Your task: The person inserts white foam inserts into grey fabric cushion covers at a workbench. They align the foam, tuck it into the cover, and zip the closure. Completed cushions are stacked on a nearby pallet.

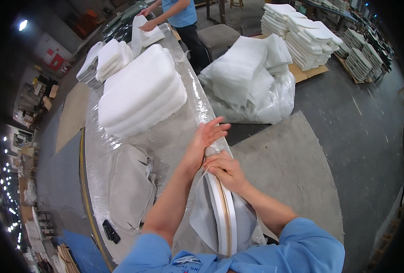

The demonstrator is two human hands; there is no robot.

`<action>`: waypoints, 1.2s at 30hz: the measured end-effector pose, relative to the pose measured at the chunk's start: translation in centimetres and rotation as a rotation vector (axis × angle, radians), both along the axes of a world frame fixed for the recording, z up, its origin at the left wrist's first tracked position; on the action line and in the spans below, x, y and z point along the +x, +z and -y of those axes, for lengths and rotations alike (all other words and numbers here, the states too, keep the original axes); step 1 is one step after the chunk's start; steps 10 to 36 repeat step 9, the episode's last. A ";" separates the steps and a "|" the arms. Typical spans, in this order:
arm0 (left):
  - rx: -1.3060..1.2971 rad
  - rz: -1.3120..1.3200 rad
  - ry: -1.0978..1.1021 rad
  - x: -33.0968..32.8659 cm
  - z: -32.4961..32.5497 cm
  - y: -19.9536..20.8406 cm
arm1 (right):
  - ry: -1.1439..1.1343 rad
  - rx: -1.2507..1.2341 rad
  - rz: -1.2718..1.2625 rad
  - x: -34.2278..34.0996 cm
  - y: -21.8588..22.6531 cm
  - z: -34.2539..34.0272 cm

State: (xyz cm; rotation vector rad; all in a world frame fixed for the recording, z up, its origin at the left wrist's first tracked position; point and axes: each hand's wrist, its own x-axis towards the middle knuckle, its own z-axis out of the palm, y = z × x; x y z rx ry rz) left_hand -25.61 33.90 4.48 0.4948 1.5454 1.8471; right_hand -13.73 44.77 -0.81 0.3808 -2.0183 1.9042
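Note:
A light grey fabric cover (pixel 245 223) with a white strip and a tan zipper-like line down its middle stretches from my body toward the far edge of the table. My right hand (pixel 227 170) is closed around its far end, fingers curled over the fabric. Just beyond and to the left, my left hand (pixel 206 139) has its fingers stretched out, its palm side beside the cover's tip. Left of my forearm lies a pile of grey fabric covers (pixel 130 186), with a small black object (pixel 111 231) at its near side.
Thick white padding slabs (pixel 138 88) are stacked ahead on the film-wrapped table (pixel 174 136). A co-worker (pixel 181 13) handles white padding at the far end. On the right, a plastic bag (pixel 275 102) bulges with white sheets. Folded white stacks (pixel 306 41) stand behind it.

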 end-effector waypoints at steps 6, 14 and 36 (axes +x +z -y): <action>0.194 0.402 0.224 3.0 3.4 -9.8 | 0.242 -0.576 0.480 -6.1 0.4 -4.7; 0.176 0.372 0.256 4.1 2.4 -8.1 | 0.100 -0.499 0.665 -9.7 3.8 -3.4; 0.176 0.372 0.256 4.1 2.4 -8.1 | 0.100 -0.499 0.665 -9.7 3.8 -3.4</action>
